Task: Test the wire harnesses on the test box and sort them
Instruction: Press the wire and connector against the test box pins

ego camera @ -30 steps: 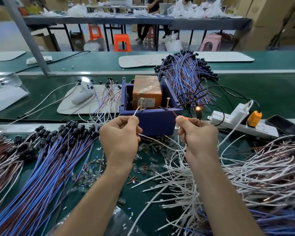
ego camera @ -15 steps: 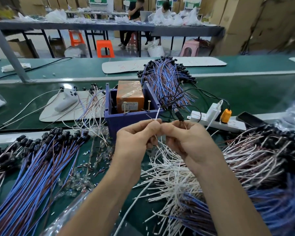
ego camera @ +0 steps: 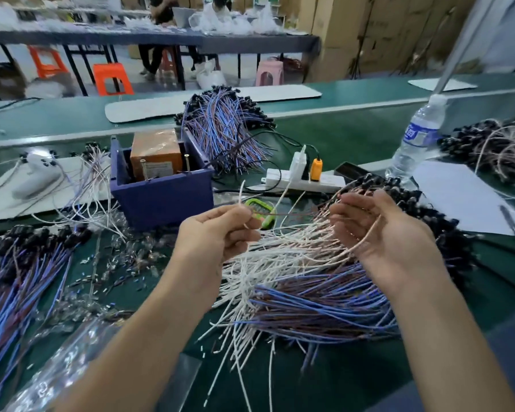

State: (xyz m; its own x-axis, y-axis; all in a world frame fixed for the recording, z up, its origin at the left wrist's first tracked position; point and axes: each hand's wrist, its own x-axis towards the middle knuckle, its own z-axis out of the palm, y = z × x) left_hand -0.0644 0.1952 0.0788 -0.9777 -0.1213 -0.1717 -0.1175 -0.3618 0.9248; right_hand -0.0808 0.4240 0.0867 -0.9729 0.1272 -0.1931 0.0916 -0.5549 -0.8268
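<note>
Currently held: the left hand [ego camera: 217, 233] is pinching a white wire harness [ego camera: 242, 191] between thumb and fingers [ego camera: 244, 217], just in front of the test box [ego camera: 161, 200], and the harness's free end is curling upward.
Right hand: the right hand [ego camera: 381, 233] is lying palm-up to the right of the test box, fingers relaxed and half spread. A pinkish wire [ego camera: 369, 237] is draping across the palm, unclamped.
Why so: probably one harness is being drawn out of the white pile [ego camera: 295, 257], freeing its ends for the upright pins [ego camera: 186, 163] in the test box.
Sorting: a blue bundle [ego camera: 223, 129] is lying behind the test box.
Hard to read: I cannot tell whether the thin brown strand [ego camera: 286, 214] belongs to the held harness. A green object [ego camera: 259, 208] is hiding partly behind the left fingers.
</note>
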